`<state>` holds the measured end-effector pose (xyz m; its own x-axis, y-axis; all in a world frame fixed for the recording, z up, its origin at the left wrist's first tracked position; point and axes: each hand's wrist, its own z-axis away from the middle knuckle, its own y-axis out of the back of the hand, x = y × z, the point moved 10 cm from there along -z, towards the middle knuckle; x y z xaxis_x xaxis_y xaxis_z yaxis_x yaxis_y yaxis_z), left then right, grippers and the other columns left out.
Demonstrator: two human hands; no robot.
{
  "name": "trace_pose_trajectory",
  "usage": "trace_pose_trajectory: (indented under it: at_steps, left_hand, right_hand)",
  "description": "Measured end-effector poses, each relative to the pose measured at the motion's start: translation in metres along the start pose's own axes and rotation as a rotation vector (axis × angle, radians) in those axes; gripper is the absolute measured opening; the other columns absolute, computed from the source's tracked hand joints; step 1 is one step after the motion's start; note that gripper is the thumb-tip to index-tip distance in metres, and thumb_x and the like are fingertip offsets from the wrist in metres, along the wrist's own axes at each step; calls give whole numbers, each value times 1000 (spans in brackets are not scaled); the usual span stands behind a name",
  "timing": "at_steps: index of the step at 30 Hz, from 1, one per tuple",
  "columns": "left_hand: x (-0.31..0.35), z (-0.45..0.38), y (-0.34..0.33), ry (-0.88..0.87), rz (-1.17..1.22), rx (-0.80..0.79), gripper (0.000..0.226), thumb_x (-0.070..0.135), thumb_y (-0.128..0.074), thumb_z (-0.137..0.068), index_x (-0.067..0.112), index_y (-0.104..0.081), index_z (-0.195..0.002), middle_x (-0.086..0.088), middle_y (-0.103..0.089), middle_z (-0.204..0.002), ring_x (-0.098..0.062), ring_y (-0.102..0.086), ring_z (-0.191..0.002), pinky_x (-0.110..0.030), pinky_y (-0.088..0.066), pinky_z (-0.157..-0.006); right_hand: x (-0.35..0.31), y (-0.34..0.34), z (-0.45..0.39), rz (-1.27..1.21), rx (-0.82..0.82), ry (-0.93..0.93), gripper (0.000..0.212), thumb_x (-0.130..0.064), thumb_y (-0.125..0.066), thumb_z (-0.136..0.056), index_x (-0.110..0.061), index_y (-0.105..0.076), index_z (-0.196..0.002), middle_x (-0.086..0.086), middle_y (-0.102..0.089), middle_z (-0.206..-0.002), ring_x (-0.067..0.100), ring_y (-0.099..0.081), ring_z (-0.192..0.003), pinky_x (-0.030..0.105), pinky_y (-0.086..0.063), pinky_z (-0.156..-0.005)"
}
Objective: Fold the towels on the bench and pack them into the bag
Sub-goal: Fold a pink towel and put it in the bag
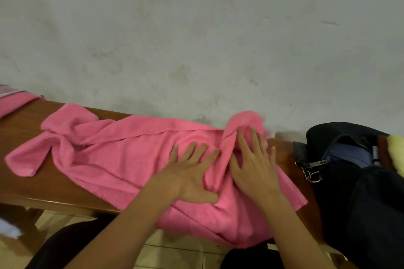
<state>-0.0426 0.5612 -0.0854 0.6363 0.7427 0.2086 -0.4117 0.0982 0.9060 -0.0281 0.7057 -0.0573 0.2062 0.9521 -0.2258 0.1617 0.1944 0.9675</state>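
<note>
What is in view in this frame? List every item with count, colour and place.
towel: one, pink, spread crumpled across the bench
second cloth: one, pink, at the bench's far left end, mostly cut off
bench: one, brown wood, against the wall
bag: one, dark, open, on the bench's right end
yellow cloth: one, pale yellow, right edge beside the bag
wall: grey-white, stained, behind the bench
floor tiles: cream, below the bench
left hand: flat on the towel
right hand: flat on the towel

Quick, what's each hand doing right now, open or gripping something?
Left hand: open, fingers spread flat, pressing on the pink towel.
Right hand: open, fingers straight, resting flat on the same towel near its bunched end.
</note>
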Motion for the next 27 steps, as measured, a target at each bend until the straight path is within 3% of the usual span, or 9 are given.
trace_pose_trajectory:
  at_steps: [3, 7, 13, 18, 21, 23, 27]
  left_hand:
    - [-13, -3, -7, 49, -26, -28, 103, 77, -44, -81, 43, 29, -146, 6, 40, -153, -21, 38, -140, -62, 18, -113]
    - [-32, -4, -8, 133, -44, -1, 104, 92, -25, -75, 41, 30, -146, 5, 44, -150, -23, 39, -139, -64, 19, -112]
    - [-48, -9, -3, 177, -13, 40, 104, 95, -15, -70, 41, 30, -147, 3, 44, -150, -23, 38, -140, -62, 20, -113]
    - [-46, -14, -1, 146, -38, 42, 105, 95, -16, -69, 40, 29, -147, 3, 43, -151, -22, 39, -139, -59, 23, -112]
    - [-40, -16, -3, 97, -54, 33, 105, 94, -20, -70, 41, 30, -146, 2, 42, -152, -22, 40, -139, -60, 23, -112]
    - [-36, -16, -5, 64, -55, 21, 106, 95, -23, -70, 42, 31, -145, 3, 42, -152, -21, 40, -138, -61, 23, -111]
    - [-29, -19, -4, 43, -54, 23, 109, 95, -28, -70, 42, 28, -147, 5, 40, -153, -19, 40, -139, -60, 26, -110]
  right_hand:
    - [16, -15, -3, 3, -113, -93, 64, -53, -17, -99, -35, -1, -158, 5, 10, -167, 26, 8, -153, 56, 0, -122]
    - [30, -17, 4, -43, -82, -193, 71, -61, -16, -100, -33, 15, -156, 6, 14, -166, 28, 7, -153, 46, 4, -122]
    - [45, -13, 29, 29, -95, -270, 77, -65, -4, -96, -22, 25, -154, 8, 23, -163, 23, 15, -152, 42, 9, -122]
    - [57, -10, 60, 132, -186, -363, 87, -64, -5, -97, -1, 11, -155, 17, 12, -164, 26, 12, -153, 41, 5, -124]
    - [49, 5, 68, 189, -64, -379, 105, -71, 9, -86, 11, -4, -151, 26, 3, -163, 32, 6, -153, 42, 3, -124]
    - [38, 6, 64, 101, -26, -333, 108, -76, 10, -83, 4, -1, -155, 22, 4, -164, 29, 5, -153, 40, 2, -124]
    - [21, -17, 49, 24, -126, -178, 81, -66, -8, -96, -16, 9, -158, 6, 13, -165, 20, 15, -152, 41, 11, -123]
